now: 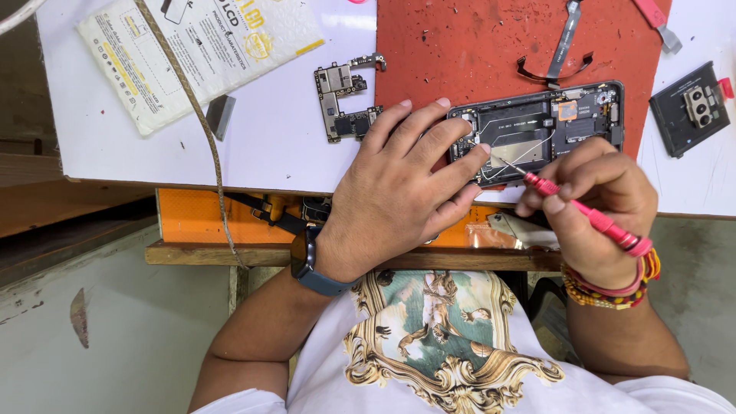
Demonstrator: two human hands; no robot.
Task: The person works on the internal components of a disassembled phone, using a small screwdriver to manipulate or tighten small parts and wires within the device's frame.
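- While the left hand point(402, 188) lies flat, fingers spread, on the left end of the opened phone point(540, 129), the phone's long axis runs left-right along the near table edge, straight ahead of both hands.
- Far left: white padded package point(153, 54) with yellow and black print, rectangular, tilted, on the white table point(284, 153); a braided cord point(192, 107) crosses it.
- Just right of it: small grey wedge-shaped piece point(220, 115), loose on the table.
- Bare circuit board point(345, 103), L-shaped, just beside the left fingertips, apart from the phone.
- Phone sits on the red mat point(460, 46), back off, innards showing.
- Right hand point(594, 203) pinches a red screwdriver point(590, 215) between thumb and fingers; shaft slants up-left, tip on the phone's lower middle, just beside the left fingertips.
- Right hand is nearer the phone's middle; left holds its end.
- Above the phone: flex ribbon point(563, 38) on the mat, probably with a black cable under it.
- Far right: black square camera module point(692, 107) with a red tab, well apart from the hands.
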